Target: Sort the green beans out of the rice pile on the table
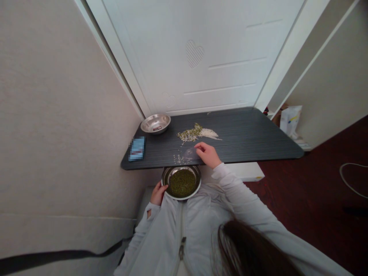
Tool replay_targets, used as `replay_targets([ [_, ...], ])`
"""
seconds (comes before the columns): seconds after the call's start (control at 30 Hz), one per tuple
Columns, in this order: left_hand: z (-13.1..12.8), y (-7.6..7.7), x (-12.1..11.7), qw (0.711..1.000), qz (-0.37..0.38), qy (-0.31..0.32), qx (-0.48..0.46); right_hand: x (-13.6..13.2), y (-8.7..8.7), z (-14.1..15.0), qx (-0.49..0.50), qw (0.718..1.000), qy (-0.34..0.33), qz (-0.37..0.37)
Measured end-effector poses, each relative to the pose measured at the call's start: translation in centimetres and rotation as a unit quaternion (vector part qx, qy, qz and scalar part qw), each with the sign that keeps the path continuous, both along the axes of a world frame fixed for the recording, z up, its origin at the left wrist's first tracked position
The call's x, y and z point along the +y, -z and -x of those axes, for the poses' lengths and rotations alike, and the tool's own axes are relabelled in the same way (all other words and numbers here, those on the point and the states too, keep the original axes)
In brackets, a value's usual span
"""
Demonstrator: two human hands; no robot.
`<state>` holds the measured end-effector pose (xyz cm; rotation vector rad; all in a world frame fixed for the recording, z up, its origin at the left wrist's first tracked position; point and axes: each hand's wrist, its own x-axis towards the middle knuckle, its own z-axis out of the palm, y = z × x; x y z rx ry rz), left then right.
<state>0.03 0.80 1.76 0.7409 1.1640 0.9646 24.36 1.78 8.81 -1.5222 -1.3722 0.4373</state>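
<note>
My left hand (pixel 158 193) grips the rim of a steel bowl (pixel 166 176) filled with green beans (pixel 182 183), holding it just below the near edge of the dark table (pixel 244 138). My right hand (pixel 207 154) rests on the tabletop near that edge, fingers curled together against a small scatter of grains (pixel 181 158). Farther back lies a mixed pile of green beans and rice (pixel 191 133), with a patch of plain white rice (pixel 209 133) spread to its right.
An empty steel bowl (pixel 155 123) stands at the table's back left. A phone (pixel 137 148) lies at the left edge. A white door (pixel 201 53) rises behind the table. A white bag (pixel 290 119) and a cable (pixel 349 176) lie on the dark floor at right.
</note>
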Motion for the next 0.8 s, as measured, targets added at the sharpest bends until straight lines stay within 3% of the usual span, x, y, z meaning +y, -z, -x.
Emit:
replay_targets([
  [0.47,0.0,-0.3,0.0,0.999,-0.01,-0.002,0.031,-0.2,-0.2,0.1,0.003,0.999,-0.041,0.006],
  [0.8,0.4,0.8,0.3,1.0,-0.017,0.007,0.021,-0.3,-0.3,0.1,-0.011,0.998,-0.057,0.015],
])
